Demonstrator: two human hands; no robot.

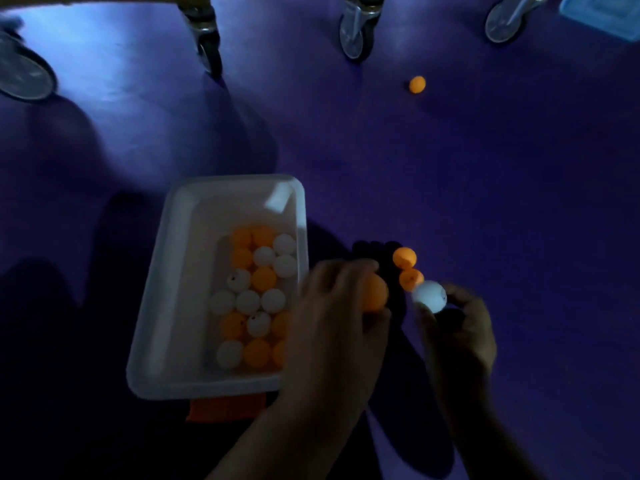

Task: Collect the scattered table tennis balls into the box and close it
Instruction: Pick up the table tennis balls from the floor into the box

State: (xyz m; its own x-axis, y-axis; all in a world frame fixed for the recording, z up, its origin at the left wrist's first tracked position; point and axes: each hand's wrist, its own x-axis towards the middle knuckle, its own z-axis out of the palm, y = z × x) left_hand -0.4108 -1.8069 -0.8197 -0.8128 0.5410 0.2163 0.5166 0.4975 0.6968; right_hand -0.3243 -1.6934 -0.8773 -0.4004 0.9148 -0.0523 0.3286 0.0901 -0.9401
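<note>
Nearest, an orange flap pokes out from under the box's near edge. The white box sits open on the purple floor, holding a heap of orange and white balls; a few white ones carry small dark marks, too blurred to read as writing.

Just right of the box, the left hand has its fingers curled over an orange ball, clamped on it. Beside it the right hand pinches a white ball between fingertips and thumb — a tiny dark speck on it, illegible. Two more orange balls lie touching each other on the floor, just beyond the white one.

Farther off, a lone orange ball rests on the floor, short of the caster wheels — with a pale blue container at the far right.
</note>
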